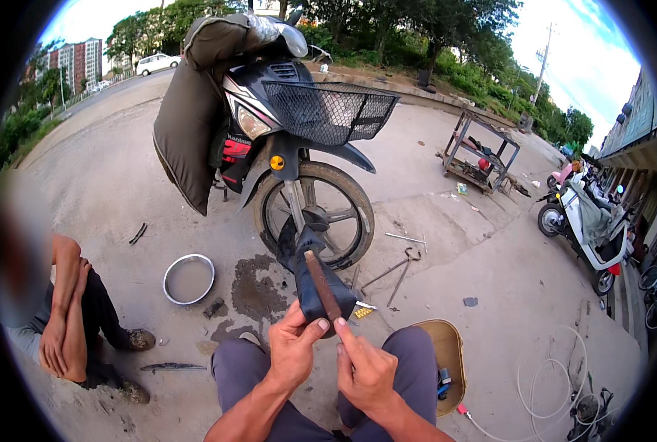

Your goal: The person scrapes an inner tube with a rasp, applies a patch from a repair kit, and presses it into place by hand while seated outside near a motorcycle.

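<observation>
A black rubber inner tube [306, 297] stretches from the front wheel [362, 210] of a parked scooter toward me. My left hand [291, 352] is closed on the tube's near end, thumb on top. A rusty brown flat strip, like a file [322, 286], lies lengthwise over the tube. My right hand [365, 368] is closed at its near end, with the index finger stretched along it. The fingers beneath the tube are hidden.
A metal basin [189, 280] stands left, beside a wet patch [258, 287]. Metal tools [387, 274] lie near the wheel. A tan open container [453, 361] sits by my right knee, with a coiled pale hose [557, 376] beyond. Another person [67, 317] squats at left.
</observation>
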